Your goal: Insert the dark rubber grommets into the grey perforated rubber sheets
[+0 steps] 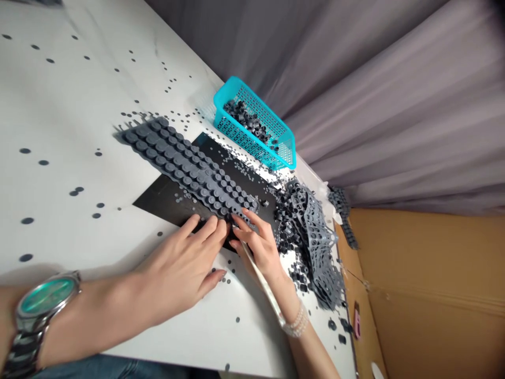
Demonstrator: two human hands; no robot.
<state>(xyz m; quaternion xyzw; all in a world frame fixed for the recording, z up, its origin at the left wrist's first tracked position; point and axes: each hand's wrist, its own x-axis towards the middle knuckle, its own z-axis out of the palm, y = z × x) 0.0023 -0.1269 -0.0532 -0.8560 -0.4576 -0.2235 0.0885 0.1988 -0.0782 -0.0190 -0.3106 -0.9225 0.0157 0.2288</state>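
A long dark grey rubber-like sheet (185, 163) with rows of round raised caps lies slantwise across a black mat (158, 202). At its near end, my left hand (185, 263) rests with fingers stretched out and thumb apart, the fingertips by the sheet's edge. My right hand (260, 247) is closed around a slim white stick-like tool (262, 281), whose tip is hidden among the fingers. Its index fingertip touches the last caps of the sheet. Both hands nearly meet there, and any small part between them cannot be made out.
A turquoise basket (221, 100) holding small black parts stands behind the mat. At right lie a heap of black parts (288, 221) and perforated grey sheets (315, 247). Dark discs (98, 205) are scattered over the white table (59, 121). A cardboard box (426, 263) is beyond its right edge.
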